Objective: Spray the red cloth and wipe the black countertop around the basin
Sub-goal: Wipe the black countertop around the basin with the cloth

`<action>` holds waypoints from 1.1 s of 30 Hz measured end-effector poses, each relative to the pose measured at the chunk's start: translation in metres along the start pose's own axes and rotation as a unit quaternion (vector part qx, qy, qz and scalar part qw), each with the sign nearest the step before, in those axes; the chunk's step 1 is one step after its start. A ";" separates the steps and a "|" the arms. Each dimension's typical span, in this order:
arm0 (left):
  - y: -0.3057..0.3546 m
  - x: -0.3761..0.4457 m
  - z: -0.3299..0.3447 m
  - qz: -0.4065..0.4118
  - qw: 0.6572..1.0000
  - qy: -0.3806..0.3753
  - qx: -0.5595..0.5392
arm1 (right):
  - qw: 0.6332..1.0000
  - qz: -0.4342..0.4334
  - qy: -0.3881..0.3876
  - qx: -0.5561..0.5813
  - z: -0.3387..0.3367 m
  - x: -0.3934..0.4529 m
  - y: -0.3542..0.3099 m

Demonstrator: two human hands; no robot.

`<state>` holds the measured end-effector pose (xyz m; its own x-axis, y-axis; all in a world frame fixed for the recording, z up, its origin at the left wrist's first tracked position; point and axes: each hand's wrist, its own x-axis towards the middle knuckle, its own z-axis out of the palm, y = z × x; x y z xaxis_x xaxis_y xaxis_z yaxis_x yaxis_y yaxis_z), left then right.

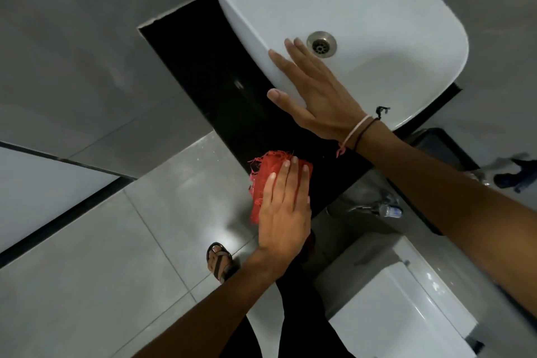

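Note:
The frayed red cloth (261, 180) lies on the front edge of the black countertop (203, 67), just left of the white basin (363, 9). My left hand (283, 212) presses flat on the cloth with its fingers stretched out, covering most of it. My right hand (313, 96), with thread bracelets at the wrist, rests on the basin's near rim with fingers apart and nothing in it. No spray bottle is in either hand.
The basin has a metal drain (321, 44). A grey wall (87, 38) borders the counter's left end. Below the counter are a black bin (444, 148), pipework with a small clear bottle-like object (389, 209), a white fixture (406, 299) and my sandalled foot (219, 260).

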<state>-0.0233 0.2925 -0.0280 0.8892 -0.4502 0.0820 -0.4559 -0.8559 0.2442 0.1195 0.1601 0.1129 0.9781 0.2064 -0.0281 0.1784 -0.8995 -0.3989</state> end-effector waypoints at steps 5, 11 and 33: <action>0.012 -0.012 0.003 0.061 0.997 -0.036 0.026 | 1.000 0.005 0.013 -0.008 0.001 -0.002 0.001; 0.013 0.006 -0.006 0.113 0.991 -0.065 0.011 | 1.000 0.022 0.018 0.010 0.001 -0.002 0.001; -0.286 0.259 -0.077 -0.006 0.998 -0.056 -0.011 | 0.991 -0.030 0.050 -0.123 0.004 -0.022 0.034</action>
<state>0.3409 0.4401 -0.0025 0.8838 -0.4669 -0.0295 -0.4435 -0.8562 0.2650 0.1032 0.1263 0.0958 0.9686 0.2340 0.0839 0.2449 -0.9561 -0.1607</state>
